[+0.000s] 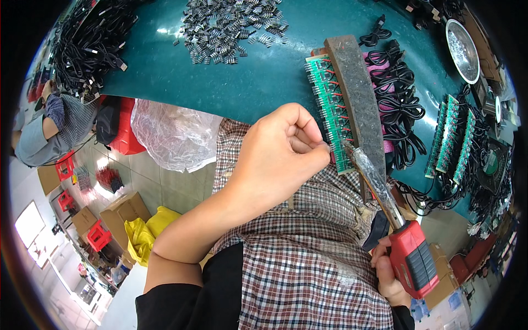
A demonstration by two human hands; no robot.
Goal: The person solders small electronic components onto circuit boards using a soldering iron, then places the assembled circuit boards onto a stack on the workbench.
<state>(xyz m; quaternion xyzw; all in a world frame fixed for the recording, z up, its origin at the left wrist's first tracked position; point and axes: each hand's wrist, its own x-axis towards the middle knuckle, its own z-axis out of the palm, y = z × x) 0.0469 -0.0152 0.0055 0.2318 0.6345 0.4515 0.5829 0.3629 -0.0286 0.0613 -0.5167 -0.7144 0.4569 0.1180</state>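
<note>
Soldering at the green circuit-board strip.
Right hand grips the red soldering iron, tip at the strip on the counter; left hand, fist closed, pinches something unclear beside it.

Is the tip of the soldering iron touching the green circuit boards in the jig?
Cannot tell. In the head view the soldering iron, held in the right hand, ends at the green circuit boards, but the left hand crowds that spot, hiding any contact or gap.
</note>
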